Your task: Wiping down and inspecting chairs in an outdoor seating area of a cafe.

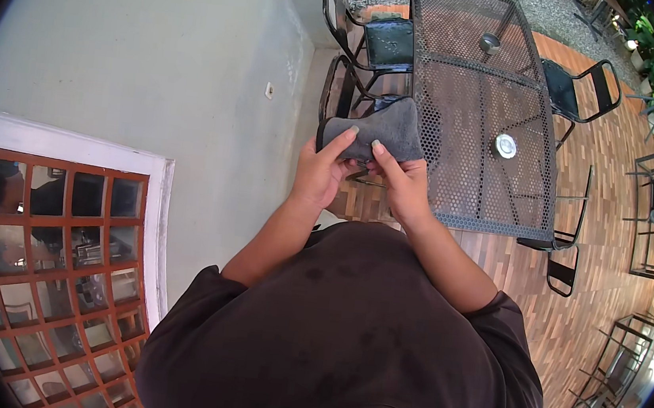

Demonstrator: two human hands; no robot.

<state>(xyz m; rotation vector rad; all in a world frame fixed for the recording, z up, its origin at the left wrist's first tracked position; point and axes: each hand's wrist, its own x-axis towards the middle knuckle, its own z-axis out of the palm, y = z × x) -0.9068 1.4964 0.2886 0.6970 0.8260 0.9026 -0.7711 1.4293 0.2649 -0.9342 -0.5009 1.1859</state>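
A folded grey cloth (379, 130) is held in front of the chest, above the edge of a black mesh table (497, 102), pinched closed between the left hand (318, 173) and right hand (402, 184).

Bright, even daylight falls on everything I see, strongest at the far right edge, where the wooden deck (600, 257) washes out to white. Shadows are soft and the centre is sharp. The fisheye bends straight lines near the rim, and black corners frame the view.
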